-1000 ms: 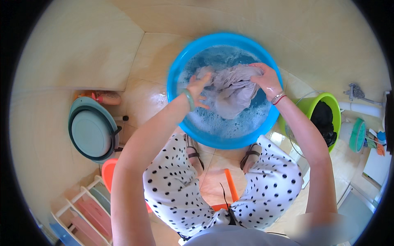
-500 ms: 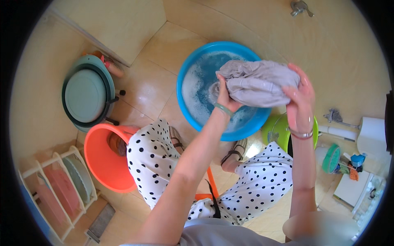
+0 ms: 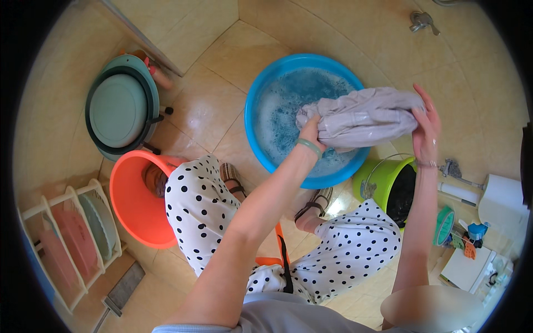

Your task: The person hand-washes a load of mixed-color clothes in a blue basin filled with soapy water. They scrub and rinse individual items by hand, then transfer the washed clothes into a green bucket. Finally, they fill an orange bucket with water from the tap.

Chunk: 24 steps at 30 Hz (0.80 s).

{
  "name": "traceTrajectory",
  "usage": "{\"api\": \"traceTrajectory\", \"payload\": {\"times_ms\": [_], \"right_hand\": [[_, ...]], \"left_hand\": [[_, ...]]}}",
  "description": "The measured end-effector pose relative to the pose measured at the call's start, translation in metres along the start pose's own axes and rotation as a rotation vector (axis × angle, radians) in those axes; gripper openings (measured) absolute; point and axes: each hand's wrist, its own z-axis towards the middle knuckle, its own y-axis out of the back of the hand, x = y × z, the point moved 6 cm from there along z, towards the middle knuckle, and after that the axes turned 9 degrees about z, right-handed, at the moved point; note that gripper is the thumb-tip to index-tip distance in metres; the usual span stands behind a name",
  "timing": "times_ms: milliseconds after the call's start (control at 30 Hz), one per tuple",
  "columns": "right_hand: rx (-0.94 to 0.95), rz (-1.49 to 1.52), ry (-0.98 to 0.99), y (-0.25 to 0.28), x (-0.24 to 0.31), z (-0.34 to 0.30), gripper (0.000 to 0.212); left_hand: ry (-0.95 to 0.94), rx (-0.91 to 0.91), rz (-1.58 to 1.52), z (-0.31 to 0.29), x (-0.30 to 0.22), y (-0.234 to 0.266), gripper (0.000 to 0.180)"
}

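A wet, pale grey-lilac garment (image 3: 369,117) is bunched lengthwise between my two hands, above the right side of a round blue basin (image 3: 252,130). My left hand (image 3: 313,133), a green bangle at its wrist, grips the garment's left end over the water. At the other end, my right hand (image 3: 426,126) holds the cloth between thumb and fingers, out past the basin's rim. Soapy water (image 3: 280,105) with white foam fills the basin. Which part of the garment this is, I cannot tell.
A lime-green bucket (image 3: 377,176) with dark contents stands beside the basin. On the left are an orange bucket (image 3: 141,208), folded grey-green basins (image 3: 117,111) and a white rack (image 3: 72,244). A tap (image 3: 423,22) juts from the wall. My knees flank the orange stool.
The garment and both hands have shifted right, and the cloth is stretched a little longer and narrower. More of the water and of the green bucket shows. The whole view has shifted slightly.
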Motion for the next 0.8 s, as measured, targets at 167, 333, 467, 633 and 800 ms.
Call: {"api": "traceTrajectory", "payload": {"times_ms": [167, 333, 467, 633, 800], "right_hand": [[-0.244, -0.072, -0.178, 0.119, -0.153, 0.028, 0.053], [-0.189, 0.777, -0.528, 0.036, -0.306, -0.051, 0.038], [-0.179, 0.778, -0.551, 0.015, -0.303, -0.081, 0.036], [-0.129, 0.686, -0.495, 0.002, -0.271, -0.058, 0.032], [-0.047, 0.559, -0.416, -0.018, -0.218, -0.02, 0.029]], "left_hand": [[0.102, 0.078, -0.004, -0.038, 0.023, -0.046, 0.04], [0.113, 0.243, -0.118, -0.03, 0.044, -0.048, 0.039], [0.265, 0.334, -0.154, -0.041, 0.062, -0.025, 0.037], [0.211, 0.195, 0.483, -0.036, 0.041, 0.014, 0.041], [-0.413, -0.082, 1.64, -0.027, 0.001, 0.008, 0.048]]}}
